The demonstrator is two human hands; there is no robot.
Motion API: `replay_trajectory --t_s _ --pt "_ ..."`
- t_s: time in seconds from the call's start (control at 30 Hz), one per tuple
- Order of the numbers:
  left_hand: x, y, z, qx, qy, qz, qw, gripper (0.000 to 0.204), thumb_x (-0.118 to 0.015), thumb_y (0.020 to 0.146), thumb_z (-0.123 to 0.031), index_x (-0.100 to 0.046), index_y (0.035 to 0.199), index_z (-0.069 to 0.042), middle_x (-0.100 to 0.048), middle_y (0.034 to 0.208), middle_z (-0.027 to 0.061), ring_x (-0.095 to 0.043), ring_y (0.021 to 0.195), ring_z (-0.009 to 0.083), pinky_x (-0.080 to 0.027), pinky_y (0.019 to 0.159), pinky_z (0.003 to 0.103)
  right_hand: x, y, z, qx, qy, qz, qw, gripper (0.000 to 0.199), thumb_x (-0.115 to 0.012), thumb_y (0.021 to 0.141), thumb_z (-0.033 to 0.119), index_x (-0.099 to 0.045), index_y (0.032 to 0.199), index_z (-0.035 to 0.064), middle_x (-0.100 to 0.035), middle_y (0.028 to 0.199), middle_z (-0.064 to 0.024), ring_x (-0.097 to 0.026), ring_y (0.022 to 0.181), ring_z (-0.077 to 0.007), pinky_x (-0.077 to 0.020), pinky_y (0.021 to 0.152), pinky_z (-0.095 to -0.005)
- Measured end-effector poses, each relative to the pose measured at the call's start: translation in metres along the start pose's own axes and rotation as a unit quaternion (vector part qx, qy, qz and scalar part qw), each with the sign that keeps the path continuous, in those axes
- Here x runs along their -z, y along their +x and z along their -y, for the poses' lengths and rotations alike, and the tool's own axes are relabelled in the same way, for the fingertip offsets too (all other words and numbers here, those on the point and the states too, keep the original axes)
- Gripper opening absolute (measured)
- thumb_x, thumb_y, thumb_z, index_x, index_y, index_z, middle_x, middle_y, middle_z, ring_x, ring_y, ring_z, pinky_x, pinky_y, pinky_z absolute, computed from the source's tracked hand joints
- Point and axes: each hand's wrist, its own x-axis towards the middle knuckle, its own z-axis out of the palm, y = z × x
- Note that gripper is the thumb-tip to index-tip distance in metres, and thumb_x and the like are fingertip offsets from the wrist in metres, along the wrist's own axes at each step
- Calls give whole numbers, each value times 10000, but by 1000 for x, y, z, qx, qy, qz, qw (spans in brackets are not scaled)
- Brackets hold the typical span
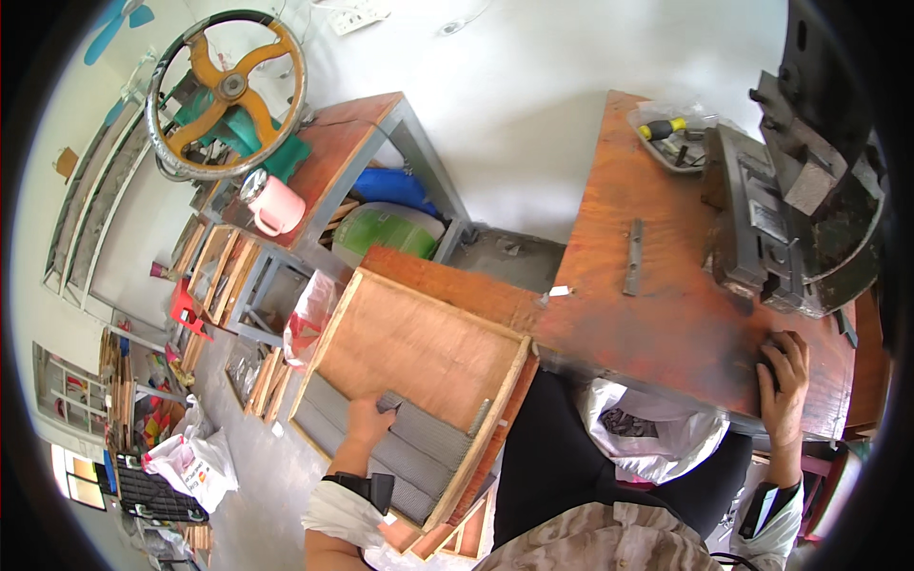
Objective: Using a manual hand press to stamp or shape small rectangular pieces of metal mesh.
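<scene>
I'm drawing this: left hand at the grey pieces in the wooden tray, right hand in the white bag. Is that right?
No: the head view shows the right hand on the table, not in the bag. The left hand is at the grey pieces in the tray.

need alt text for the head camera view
A person's left hand touches rows of grey parts partly filling a shallow wooden tray, while the right hand rests on a stained wooden worktop beside a dark metal machine. An open white bag sits at the person's lap.
</scene>
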Motion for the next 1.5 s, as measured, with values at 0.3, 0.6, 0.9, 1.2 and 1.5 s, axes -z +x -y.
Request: replay_trajectory --t_s 0.3,0.6,0.9,1.2,1.5 --pt "75 47 -165 -49 -305 95 946 314 -754 671 -185 -689 862 56 -648 643 93 -604 612 107 -479 550 266 -2 9 9 43 41 -38 997 269 -719 656 68 -651 913 32 -603 1024 -142 -536 987 -359 -456 870 -431" --pt "95 64 -505 -306 -138 40 941 319 -683 612 -230 -688 797 31 -659 698 198 -650 697 355 -515 668 392 3 0 -7 43 59 -46 996 253 -701 706 127 -651 944 59 -592 1038 -117 -522 1021 -345 -444 895 -430" --pt "52 59 -558 -302 -195 -36 932 348 -734 622 -270 -687 802 24 -662 809 232 -644 838 365 -508 776 410 2 -2 -12 50 74 -31 996 238 -687 723 167 -652 943 81 -573 1051 -93 -498 1057 -325 -432 881 -426" --pt "39 61 -530 -300 -326 9 897 165 -638 805 -150 -677 871 -4 -651 803 222 -642 800 363 -496 705 386 10 -1 -12 40 113 -70 990 254 -702 706 124 -653 948 66 -581 1059 -114 -518 1028 -332 -451 862 -431" --pt "30 69 -526 -389 -303 -76 867 238 -681 725 -8 -659 960 -40 -605 1006 137 -530 998 343 -433 869 416 20 88 -9 19 184 -198 963 173 -703 732 60 -642 888 19 -606 909 -139 -596 813 -338 -500 700 -397"
